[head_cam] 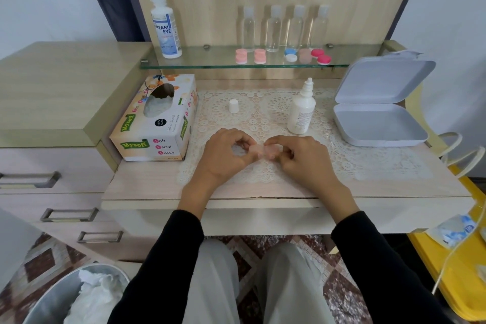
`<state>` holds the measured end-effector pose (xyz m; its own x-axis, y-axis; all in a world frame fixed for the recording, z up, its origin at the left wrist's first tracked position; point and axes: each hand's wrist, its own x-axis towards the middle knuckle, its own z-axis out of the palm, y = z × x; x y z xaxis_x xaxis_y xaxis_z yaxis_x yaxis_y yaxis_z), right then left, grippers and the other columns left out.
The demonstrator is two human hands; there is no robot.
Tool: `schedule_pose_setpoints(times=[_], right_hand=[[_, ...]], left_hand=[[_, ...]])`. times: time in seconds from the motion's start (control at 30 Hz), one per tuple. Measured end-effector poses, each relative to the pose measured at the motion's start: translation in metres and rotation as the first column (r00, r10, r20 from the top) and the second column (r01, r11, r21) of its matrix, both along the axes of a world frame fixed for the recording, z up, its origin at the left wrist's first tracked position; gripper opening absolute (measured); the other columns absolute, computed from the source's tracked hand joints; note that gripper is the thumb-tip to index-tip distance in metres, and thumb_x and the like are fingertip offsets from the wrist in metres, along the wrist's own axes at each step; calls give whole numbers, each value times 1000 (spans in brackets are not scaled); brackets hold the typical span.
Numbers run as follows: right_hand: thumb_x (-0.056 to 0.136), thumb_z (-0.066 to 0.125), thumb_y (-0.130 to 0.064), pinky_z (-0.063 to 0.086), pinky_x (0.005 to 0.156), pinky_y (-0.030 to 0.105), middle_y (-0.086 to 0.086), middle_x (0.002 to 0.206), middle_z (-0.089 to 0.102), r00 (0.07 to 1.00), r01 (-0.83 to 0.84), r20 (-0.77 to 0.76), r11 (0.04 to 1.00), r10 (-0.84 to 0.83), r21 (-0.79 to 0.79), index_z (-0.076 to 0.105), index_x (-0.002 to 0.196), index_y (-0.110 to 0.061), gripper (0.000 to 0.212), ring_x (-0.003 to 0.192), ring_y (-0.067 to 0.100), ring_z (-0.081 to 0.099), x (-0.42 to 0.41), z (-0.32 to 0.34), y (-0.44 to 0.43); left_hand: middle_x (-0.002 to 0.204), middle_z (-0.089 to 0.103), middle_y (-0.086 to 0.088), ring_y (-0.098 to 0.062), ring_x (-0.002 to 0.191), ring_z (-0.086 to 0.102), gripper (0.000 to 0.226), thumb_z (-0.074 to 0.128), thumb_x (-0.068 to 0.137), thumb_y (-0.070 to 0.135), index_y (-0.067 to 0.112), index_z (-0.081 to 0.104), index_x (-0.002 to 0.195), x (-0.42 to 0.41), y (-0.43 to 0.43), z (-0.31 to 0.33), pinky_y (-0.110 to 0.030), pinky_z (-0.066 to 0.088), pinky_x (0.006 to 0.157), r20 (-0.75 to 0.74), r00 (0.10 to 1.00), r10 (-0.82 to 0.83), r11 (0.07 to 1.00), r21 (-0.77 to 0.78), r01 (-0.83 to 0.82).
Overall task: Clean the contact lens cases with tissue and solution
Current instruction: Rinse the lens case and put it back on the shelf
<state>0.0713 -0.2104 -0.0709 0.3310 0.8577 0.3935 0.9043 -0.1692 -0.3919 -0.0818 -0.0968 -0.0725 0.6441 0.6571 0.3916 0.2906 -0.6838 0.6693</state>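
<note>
left hand (226,158) pinches one end of pink lens case (256,150) | right hand (302,159) pinches other end, perhaps a lid | case over desk (157,187) front-middle | risk: case slips from fingertips; uncapped solution bottle (301,110) tips if knocked

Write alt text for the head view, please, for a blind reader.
Left hand and right hand pinch a pink contact lens case over a lace mat; an uncapped solution bottle, tissue box and open grey box stand nearby.

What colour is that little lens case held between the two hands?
Pale pink. The lens case shows best in the head view.
</note>
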Motion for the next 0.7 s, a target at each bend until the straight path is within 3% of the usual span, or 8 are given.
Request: schedule_pose_setpoints(times=[0.1, 0.7], right_hand=[[83, 67, -36, 25, 53, 21, -16, 50, 39, 999, 51, 16, 999, -51, -10, 69, 102, -39, 19, 60, 12, 47, -2, -1, 1], [85, 62, -42, 34, 61, 27, -3, 69, 55, 985, 175, 12, 983, -174, -51, 68, 108, -41, 23, 74, 22, 59, -11, -4, 5]], left_hand=[[81, 67, 13, -6, 86, 55, 22, 79, 72, 37, 20, 72, 85, 0, 0, -1, -18, 40, 78, 5, 1000, 11, 1000, 9, -11], [80, 65, 14, -4, 85, 53, 22, 79, 72, 35, 21, 72, 87, 1, -1, 0, -19, 39, 77, -17, 999, 37, 999, 31, -37]])
